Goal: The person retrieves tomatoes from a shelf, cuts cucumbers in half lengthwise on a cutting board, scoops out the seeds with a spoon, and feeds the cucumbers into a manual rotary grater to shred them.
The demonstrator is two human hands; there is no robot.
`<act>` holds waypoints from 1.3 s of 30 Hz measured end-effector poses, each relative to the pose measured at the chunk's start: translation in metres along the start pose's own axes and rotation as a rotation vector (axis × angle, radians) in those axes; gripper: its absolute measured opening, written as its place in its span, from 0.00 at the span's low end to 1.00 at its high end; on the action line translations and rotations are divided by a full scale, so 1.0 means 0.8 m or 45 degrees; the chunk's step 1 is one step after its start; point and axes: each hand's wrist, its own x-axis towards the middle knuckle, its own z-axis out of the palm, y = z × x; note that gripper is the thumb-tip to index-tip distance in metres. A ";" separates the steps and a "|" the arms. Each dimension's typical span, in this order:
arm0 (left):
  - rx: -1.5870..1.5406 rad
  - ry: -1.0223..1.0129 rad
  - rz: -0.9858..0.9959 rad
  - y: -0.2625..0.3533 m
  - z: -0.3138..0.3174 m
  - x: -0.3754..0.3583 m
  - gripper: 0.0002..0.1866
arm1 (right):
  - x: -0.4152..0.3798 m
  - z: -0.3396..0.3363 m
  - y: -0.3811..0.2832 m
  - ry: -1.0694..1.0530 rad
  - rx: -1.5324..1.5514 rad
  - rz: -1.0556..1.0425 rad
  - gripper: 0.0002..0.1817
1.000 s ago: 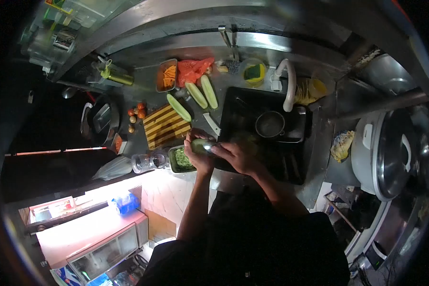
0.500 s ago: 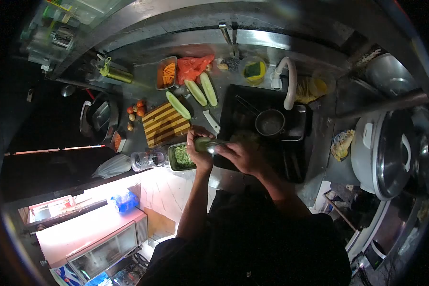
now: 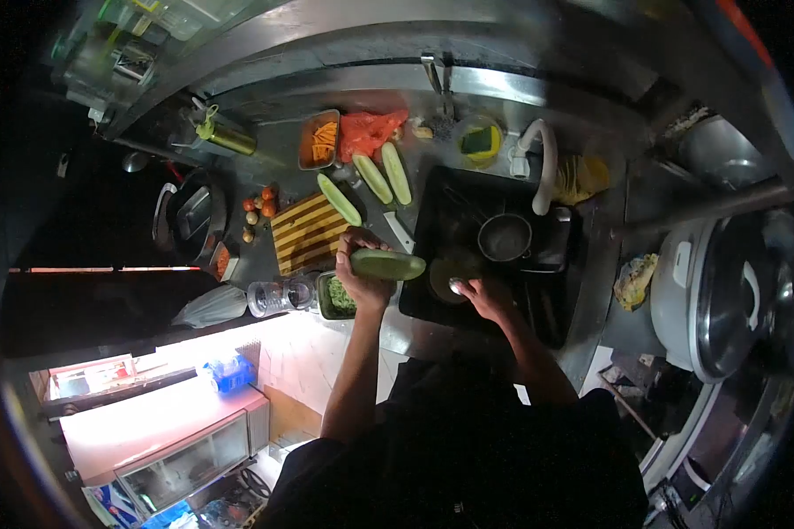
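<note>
My left hand [image 3: 359, 275] is wrapped round a green cucumber half [image 3: 388, 264], held level near the sink's left edge. Over the black sink [image 3: 428, 309], my right hand [image 3: 485, 295] grips a small shiny spoon [image 3: 455, 286]. Three pale cut halves lie behind: one cucumber piece [image 3: 339, 200] rests across the striped cutting board [image 3: 304, 234], and two more [image 3: 372, 179] are side by side on the counter. A knife [image 3: 399, 232] lies between the board and the sink. Below the board, a container [image 3: 336, 296] holds shredded green food.
A strainer [image 3: 505, 237] sits in the sink beneath the white faucet [image 3: 543, 167]. At the back are a tray of orange sticks [image 3: 324, 139] and a red bag [image 3: 366, 134]. Tomatoes [image 3: 267, 192] lie left of the board. A large lidded pot [image 3: 710, 291] stands right.
My right hand has moved right and down, away from the cucumber half, with the spoon. My left hand now shows the green skin of the half more fully.
</note>
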 end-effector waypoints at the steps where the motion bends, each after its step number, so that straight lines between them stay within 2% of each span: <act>1: 0.055 -0.038 0.046 0.003 0.003 0.001 0.28 | -0.002 -0.012 -0.004 -0.145 -0.009 0.164 0.18; 4: -0.089 -0.075 0.078 -0.010 -0.020 0.009 0.28 | -0.001 -0.010 -0.002 -0.138 -0.037 0.248 0.19; 7: -0.329 0.210 -0.164 -0.009 -0.032 0.008 0.28 | 0.011 -0.055 -0.061 0.029 0.191 0.277 0.21; 10: -0.186 0.190 -0.131 -0.014 -0.063 0.008 0.28 | 0.036 -0.089 -0.101 0.013 0.621 -0.062 0.21; 11: -0.173 0.206 -0.139 -0.011 -0.065 0.005 0.27 | 0.042 -0.071 -0.103 -0.087 1.037 0.131 0.22; 14: -0.268 0.330 -0.189 -0.019 -0.070 0.000 0.26 | 0.058 -0.115 -0.165 -0.314 0.711 0.004 0.24; 17: -0.182 0.200 -0.096 -0.019 -0.072 -0.007 0.26 | 0.060 -0.097 -0.158 -0.277 0.538 0.036 0.25; 20: -0.067 0.078 0.013 -0.008 -0.073 -0.010 0.27 | 0.034 -0.063 -0.105 -0.135 0.276 0.115 0.24; 22: 0.026 -0.012 0.038 0.005 -0.074 -0.014 0.28 | 0.022 -0.045 -0.047 -0.332 0.368 0.279 0.23; 23: 0.051 0.015 0.040 0.013 -0.069 -0.020 0.29 | 0.019 -0.042 -0.041 -0.257 0.389 0.248 0.22; 24: 0.094 -0.065 0.070 0.012 -0.080 -0.027 0.26 | 0.015 -0.040 -0.040 -0.182 0.414 0.219 0.21; 27: 0.541 0.025 0.198 -0.015 -0.121 -0.055 0.18 | 0.041 -0.019 -0.041 -0.104 0.285 0.096 0.18; 28: 0.575 0.108 0.148 -0.009 -0.124 -0.070 0.16 | 0.057 -0.006 -0.040 -0.096 0.207 0.051 0.17; 29: 0.395 0.177 0.043 -0.004 -0.124 -0.086 0.16 | 0.080 0.013 -0.037 -0.100 0.279 -0.087 0.13; 30: 0.213 0.240 -0.060 0.000 -0.128 -0.100 0.16 | 0.099 0.012 -0.058 -0.064 0.267 -0.165 0.12; 32: 0.234 0.408 -0.085 -0.002 -0.152 -0.122 0.19 | 0.138 0.019 -0.119 0.003 0.259 -0.318 0.10; 34: 0.141 0.495 -0.061 0.001 -0.169 -0.137 0.20 | 0.192 0.010 -0.192 -0.397 0.559 -0.069 0.07; 36: 0.175 0.555 -0.082 0.013 -0.187 -0.147 0.20 | 0.252 0.025 -0.234 -0.514 0.298 -0.243 0.12; 37: 0.150 0.569 -0.075 0.021 -0.192 -0.148 0.20 | 0.256 0.029 -0.257 -0.265 0.323 -0.487 0.15; 39: 0.001 0.619 0.027 0.038 -0.196 -0.144 0.19 | 0.231 -0.003 -0.316 -0.209 0.360 -0.495 0.20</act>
